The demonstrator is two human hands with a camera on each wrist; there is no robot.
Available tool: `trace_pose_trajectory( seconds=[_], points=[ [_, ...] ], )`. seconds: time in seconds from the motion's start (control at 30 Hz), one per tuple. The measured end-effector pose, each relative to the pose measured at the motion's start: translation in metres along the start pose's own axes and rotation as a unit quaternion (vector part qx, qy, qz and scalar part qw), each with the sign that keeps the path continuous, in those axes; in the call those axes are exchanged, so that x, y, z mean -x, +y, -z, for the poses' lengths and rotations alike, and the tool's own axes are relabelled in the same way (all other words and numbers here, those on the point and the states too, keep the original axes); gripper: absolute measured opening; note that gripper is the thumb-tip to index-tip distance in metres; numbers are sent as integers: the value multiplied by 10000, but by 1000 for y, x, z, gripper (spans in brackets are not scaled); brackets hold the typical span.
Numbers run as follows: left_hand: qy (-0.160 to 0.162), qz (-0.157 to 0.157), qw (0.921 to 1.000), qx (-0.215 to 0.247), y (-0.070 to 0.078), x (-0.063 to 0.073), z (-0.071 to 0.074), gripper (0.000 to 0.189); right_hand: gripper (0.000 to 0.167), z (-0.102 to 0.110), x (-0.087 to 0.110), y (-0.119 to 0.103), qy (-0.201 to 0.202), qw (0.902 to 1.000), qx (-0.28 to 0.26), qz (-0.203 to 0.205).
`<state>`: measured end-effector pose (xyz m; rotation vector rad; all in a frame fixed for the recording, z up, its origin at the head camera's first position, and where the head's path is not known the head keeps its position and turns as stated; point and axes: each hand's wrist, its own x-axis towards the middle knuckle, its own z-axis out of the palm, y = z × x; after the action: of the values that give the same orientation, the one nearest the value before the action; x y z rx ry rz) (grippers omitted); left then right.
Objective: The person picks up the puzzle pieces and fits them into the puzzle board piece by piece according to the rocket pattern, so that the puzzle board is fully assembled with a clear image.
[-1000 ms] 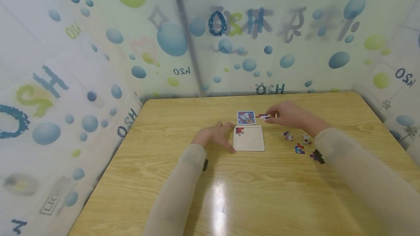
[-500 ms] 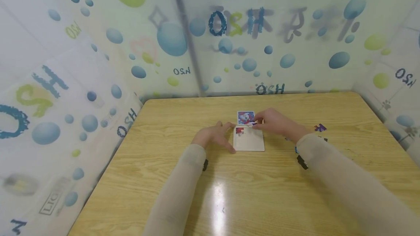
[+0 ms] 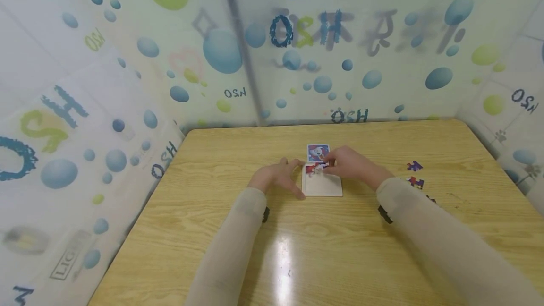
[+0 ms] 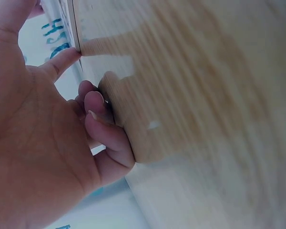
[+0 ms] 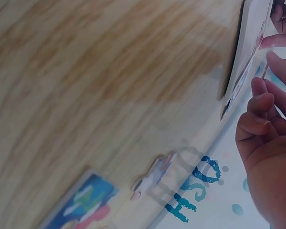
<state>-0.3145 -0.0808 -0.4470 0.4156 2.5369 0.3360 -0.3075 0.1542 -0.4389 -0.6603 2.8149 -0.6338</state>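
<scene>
A white puzzle board (image 3: 323, 189) lies on the table, with a red puzzle piece (image 3: 310, 169) in its upper left corner. My right hand (image 3: 350, 163) pinches another puzzle piece (image 3: 324, 167) between thumb and fingertips at the board's top edge, beside the red one. Only a thin edge of the held puzzle piece (image 5: 264, 71) shows in the right wrist view. My left hand (image 3: 275, 176) touches the board's left side with spread thumb and index finger. Its other fingers rest bent on the table in the left wrist view.
A small picture card (image 3: 316, 152) with a cartoon figure lies just beyond the board. Several loose puzzle pieces (image 3: 414, 165) lie to the right, some partly hidden by my right sleeve (image 3: 425, 225). The wooden table (image 3: 331, 249) meets a patterned wall (image 3: 297, 84) behind.
My right hand has carried the pinched piece leftward from beside the card, past the card's lower edge, down onto the board next to the red piece. The left hand has stayed still.
</scene>
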Motion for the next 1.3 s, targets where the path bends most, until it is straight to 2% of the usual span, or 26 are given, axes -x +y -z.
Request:
trace_pose_trajectory(
  seconds=[0.3,1.0,1.3],
  points=[
    [38,-68,10000,-4,0,0,0,108,34,-5,-3,1,-81,9999,-24,-115],
    [51,-56,10000,-21,0,0,0,107,29,-10,-7,3,-203,9996,141,-149],
    [38,-70,9999,-87,2,2,1,108,35,-10,-5,1,-225,9995,20,-202]
  ],
)
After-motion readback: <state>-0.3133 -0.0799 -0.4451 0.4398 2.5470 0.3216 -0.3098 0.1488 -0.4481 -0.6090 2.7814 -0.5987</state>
